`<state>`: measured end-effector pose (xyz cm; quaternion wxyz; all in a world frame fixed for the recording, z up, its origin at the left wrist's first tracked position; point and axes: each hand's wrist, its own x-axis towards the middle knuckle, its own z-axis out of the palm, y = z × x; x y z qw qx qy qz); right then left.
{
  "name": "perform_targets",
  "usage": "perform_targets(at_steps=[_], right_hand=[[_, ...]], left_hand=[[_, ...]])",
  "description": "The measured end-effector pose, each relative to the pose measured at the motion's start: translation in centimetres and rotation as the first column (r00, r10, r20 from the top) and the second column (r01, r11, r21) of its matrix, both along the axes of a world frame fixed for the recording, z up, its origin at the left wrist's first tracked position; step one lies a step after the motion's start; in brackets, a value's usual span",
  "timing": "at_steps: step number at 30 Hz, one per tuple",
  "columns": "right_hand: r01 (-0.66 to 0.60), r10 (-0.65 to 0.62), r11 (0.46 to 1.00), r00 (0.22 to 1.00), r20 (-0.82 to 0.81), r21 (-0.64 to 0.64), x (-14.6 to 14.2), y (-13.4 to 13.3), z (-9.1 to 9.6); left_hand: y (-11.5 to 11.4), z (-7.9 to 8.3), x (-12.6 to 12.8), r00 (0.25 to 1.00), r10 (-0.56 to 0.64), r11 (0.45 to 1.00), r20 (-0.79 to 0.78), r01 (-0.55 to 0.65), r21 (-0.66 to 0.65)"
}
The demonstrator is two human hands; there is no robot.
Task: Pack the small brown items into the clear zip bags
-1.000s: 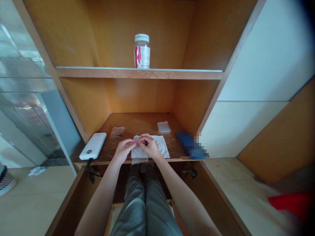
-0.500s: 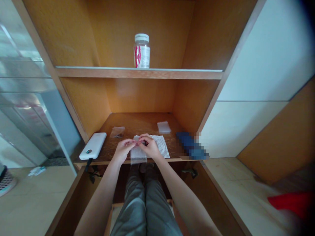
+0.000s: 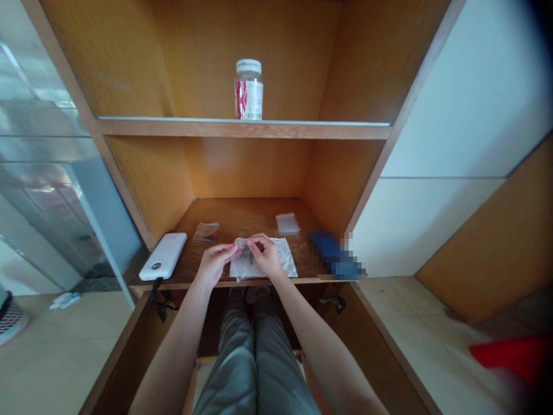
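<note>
Just above the front of the cabinet shelf, my left hand [image 3: 216, 262] pinches the left side of a small clear plastic bag [image 3: 240, 246]. My right hand [image 3: 265, 256] has thumb and fingers closed at the bag's right side. Beneath both hands lies a white tissue [image 3: 286, 258], with small dark specks showing between the hands; I cannot make out what these are. Further back on the left rests another clear zip bag [image 3: 206, 231] with small dark pieces inside. Behind my right hand sits a flat, whitish clear packet [image 3: 287, 223].
A white power bank [image 3: 163, 257] with a cable stands at the shelf's left edge. At the right edge lies a dark blue, partly pixelated object [image 3: 334, 256]. A white-lidded jar [image 3: 249, 91] stands on the upper shelf. Open cabinet doors [image 3: 380, 346] flank my legs.
The clear bag, which hung down over the shelf's front edge, is now raised and bunched between my fingers. My right hand has shifted slightly right, uncovering dark specks over the tissue.
</note>
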<state>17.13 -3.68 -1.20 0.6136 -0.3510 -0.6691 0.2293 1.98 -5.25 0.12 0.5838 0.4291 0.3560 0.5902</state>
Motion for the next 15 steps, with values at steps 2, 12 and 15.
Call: perform_targets(at_steps=[2, 12, 15], right_hand=[[0.003, -0.003, 1.0, 1.0, -0.012, 0.0, 0.0, -0.02, 0.07], [0.016, -0.021, 0.999, 0.991, -0.129, -0.033, -0.11, -0.08, 0.1], [0.048, -0.059, 0.998, 0.964, -0.261, -0.048, -0.07, -0.05, 0.02]], left_hand=[[0.11, -0.14, -0.1, 1.0, -0.022, 1.0, 0.018, 0.022, 0.0], [0.04, 0.24, -0.2, 0.995, -0.045, 0.999, 0.09, 0.046, -0.015], [0.08, 0.33, -0.27, 0.991, -0.016, 0.999, 0.136, 0.021, -0.034]])
